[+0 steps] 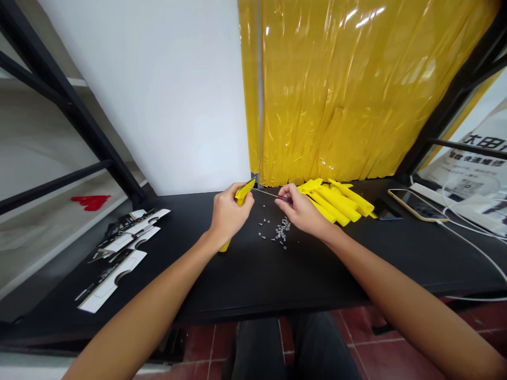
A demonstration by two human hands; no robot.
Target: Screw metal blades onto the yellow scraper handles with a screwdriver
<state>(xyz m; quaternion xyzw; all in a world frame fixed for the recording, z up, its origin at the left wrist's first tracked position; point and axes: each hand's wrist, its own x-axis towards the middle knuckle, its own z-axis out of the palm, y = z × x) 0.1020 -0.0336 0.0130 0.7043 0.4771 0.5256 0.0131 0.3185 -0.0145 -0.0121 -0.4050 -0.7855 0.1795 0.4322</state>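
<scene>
Left hand [229,214] was clenched round a long yellow plastic strip [241,193], with one end above the fingers and the other below the heel of the hand. Right hand [303,210] pinched a thin metal rod with a dark handle [283,199]. Rod ran left across the narrow gap between the hands, and its tip ended at or right beside the strip. Contact not confirmable from this view.

Scatter of tiny silver metal parts [277,232] lay on the black tabletop [253,285] under the gap, densest just below right hand. Too small to identify. Heap of flat yellow plastic strips [340,205] sat just right of right hand; pieces overlapped, so count unknown.

Hands were near the table's back edge, below a white wall [158,105] and a shiny yellow plastic sheet [356,89]. Front edge was well toward the person, with dark trousers [293,348] below it. Black-and-white card packs [122,248] lay well left of left hand. A dark phone [386,211] and gold-framed smartphone [418,205] lay right of the heap.

Fingers hid the strip's middle and part of the rod handle. Both forearms were cut off by the frame bottom; a white cable [475,250] ran off the right edge.
</scene>
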